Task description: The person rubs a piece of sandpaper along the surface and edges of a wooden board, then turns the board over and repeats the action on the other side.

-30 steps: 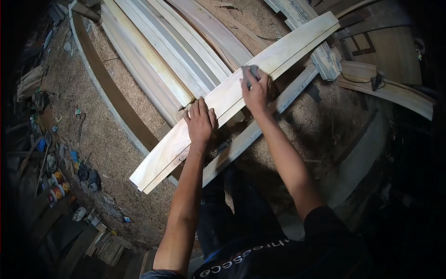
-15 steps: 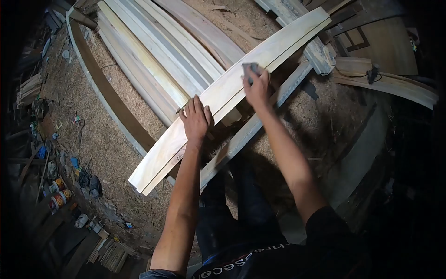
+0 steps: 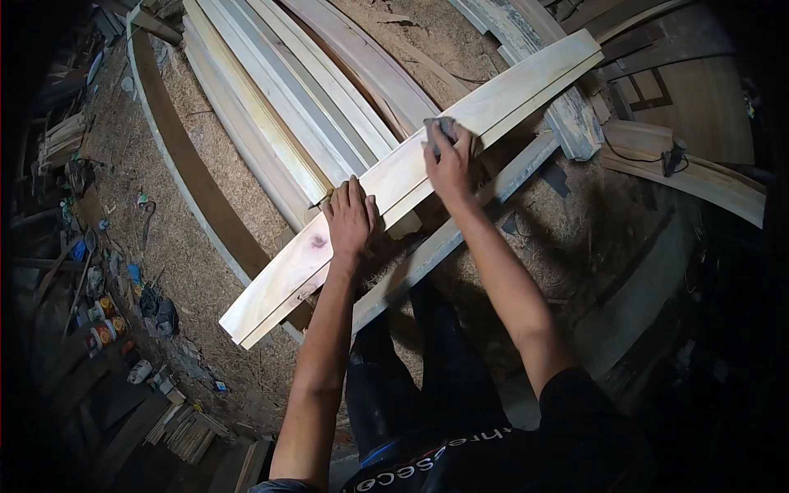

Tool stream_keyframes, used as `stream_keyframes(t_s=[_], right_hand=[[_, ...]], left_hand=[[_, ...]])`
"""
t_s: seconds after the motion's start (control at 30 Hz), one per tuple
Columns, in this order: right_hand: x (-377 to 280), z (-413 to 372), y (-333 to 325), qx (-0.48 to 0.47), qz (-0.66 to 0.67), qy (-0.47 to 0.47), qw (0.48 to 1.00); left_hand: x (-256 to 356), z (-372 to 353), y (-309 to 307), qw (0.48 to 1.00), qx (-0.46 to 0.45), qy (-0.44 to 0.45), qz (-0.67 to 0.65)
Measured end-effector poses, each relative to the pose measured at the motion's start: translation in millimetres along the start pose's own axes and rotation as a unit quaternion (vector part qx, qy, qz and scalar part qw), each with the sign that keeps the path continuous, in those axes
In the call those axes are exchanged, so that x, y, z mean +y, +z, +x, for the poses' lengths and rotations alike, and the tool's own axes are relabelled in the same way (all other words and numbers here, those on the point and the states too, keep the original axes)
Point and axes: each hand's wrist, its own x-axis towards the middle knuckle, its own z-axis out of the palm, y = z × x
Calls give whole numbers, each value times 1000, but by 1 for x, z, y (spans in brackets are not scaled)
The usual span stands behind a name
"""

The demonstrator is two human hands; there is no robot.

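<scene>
A long pale wooden board [image 3: 501, 94] with a stepped edge lies diagonally across the view, and a dark knot shows near its lower left part. My left hand [image 3: 351, 215] rests on the board left of its middle, its fingers stretched out across the surface toward the far edge. Farther right along the same board, my right hand [image 3: 450, 164] is closed around a dark grey sanding block [image 3: 441, 126]. That block is against the board's top face, partly covered by my fingers.
Several long planks [image 3: 279, 99] lie side by side beyond the board. A grey-edged beam [image 3: 427, 246] runs beneath it on my side. Wood shavings [image 3: 205, 271] cover the ground. A power cord with a dark plug [image 3: 675, 156] lies on curved timber at right. Cans [image 3: 103, 329] stand lower left.
The right hand with the sanding block has shifted slightly toward the board's left end. My left hand stays on the board. The whole view has moved a little.
</scene>
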Motion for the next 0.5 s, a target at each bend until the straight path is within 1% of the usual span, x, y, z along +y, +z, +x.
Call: stream_keyframes(t_s=[0.03,0.1,0.17,0.23,0.3,0.33,0.37,0.43,0.5], right_hand=[[-10,-8,-3,-16,55,18,998],[-33,-36,-6,-66,77,-6,995],[-48,-57,-15,-99,35,-54,993],[-39,-47,-18,-114,43,-58,991],[-18,-25,-19,-65,98,-30,993],[-2,-9,-16,-21,78,-22,996],[8,11,-26,-27,36,-23,999],[35,32,-23,10,9,-7,1000],[34,30,-22,7,23,6,1000]], left_hand=[[5,4,1,1000,0,0,-1],[16,12,6,1000,2,-6,-9],[24,20,10,1000,2,-8,-18],[28,24,11,1000,-1,-12,-21],[33,29,12,1000,-4,-9,-30],[35,31,12,999,-6,-10,-30],[38,31,12,1000,-9,-16,-23],[42,35,11,1000,-12,-18,-15],[47,39,11,999,-15,-24,-20]])
